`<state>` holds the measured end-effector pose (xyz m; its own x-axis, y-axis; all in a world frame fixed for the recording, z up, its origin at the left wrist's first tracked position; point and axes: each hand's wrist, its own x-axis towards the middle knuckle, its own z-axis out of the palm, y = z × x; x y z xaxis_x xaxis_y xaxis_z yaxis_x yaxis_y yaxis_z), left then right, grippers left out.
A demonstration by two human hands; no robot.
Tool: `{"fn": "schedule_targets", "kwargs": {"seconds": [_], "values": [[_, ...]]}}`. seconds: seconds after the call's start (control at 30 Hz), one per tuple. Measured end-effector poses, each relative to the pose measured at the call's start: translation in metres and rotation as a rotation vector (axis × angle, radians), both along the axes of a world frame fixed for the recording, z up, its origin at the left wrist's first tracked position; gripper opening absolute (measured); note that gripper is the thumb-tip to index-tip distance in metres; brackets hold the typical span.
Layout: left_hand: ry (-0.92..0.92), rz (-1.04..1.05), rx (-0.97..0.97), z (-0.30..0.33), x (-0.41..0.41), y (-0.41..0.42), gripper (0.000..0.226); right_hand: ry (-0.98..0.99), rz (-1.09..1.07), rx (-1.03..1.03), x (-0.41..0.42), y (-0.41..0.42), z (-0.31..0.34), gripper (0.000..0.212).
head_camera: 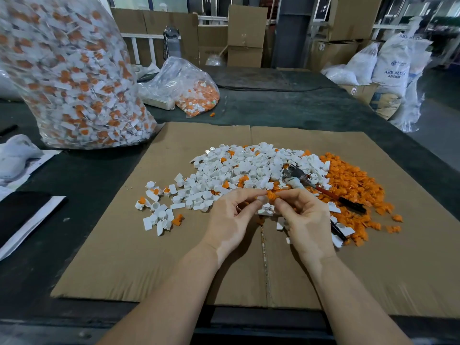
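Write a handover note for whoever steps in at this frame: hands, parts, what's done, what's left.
Hands: the left hand and right hand both pinch one orange piece at the fingertips above the cardboard. A white piece sits just under the fingers; I cannot tell which hand holds it.
Parts: the loose white pile is in the centre and the loose orange pile is to its right. A red-handled tool lies across them.
Done: a few joined pieces, white with orange inserts, lie at the pile's left edge. The clear bag holds many white-and-orange pieces.
Left: most of both piles, probably to be joined.
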<state>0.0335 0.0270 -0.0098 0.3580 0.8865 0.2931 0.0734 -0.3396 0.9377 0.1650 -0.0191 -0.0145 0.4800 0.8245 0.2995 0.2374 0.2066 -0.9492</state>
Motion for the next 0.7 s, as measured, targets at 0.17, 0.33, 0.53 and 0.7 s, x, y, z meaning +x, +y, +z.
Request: {"fn": "schedule_targets", "kwargs": {"seconds": [0.17,0.33,0.53,0.7], "values": [[0.008,0.008,0.044,-0.0009,0.0001,0.0003,0.029,0.082,0.026,0.004,0.0009,-0.0010,0.0011,0.020],[0.035,0.003,0.066,-0.0035,-0.0007,0.0019,0.035,0.149,0.036,0.024,0.0028,-0.0015,0.0015,0.017],[0.031,-0.004,0.063,-0.0025,0.0002,0.0012,0.033,0.174,0.024,0.020,0.0044,0.0003,-0.0015,0.021],[0.053,0.008,0.036,-0.0040,-0.0006,0.0021,0.028,0.152,0.021,0.023,0.0043,0.0004,-0.0017,0.020]]}}
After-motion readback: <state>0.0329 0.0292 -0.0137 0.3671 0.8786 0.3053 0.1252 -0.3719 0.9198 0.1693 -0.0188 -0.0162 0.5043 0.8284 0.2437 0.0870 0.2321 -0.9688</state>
